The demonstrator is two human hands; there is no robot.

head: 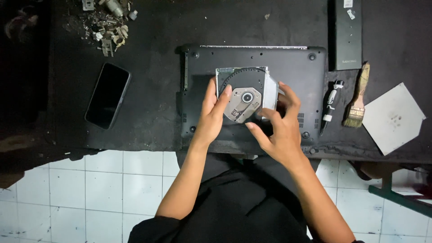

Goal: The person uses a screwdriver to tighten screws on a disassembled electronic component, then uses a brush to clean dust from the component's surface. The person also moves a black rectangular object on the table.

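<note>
Both my hands hold an optical disc drive (246, 92), a flat square unit with a black tray and a silver spindle hub, tilted above an upturned black laptop (292, 67). My left hand (211, 114) grips the drive's left edge, thumb on its face. My right hand (279, 123) holds the right and lower edge with fingers curled around it. The laptop lies bottom-up on a dark table (153, 117), near its front edge.
A black phone (108, 95) lies face-up left of the laptop. A pile of small metal parts and screws (105, 22) sits at the back left. Right of the laptop are a screwdriver (330, 105), a paintbrush (357, 96), a grey metal plate (393, 118) and a long black battery pack (348, 33). White tiled floor lies below.
</note>
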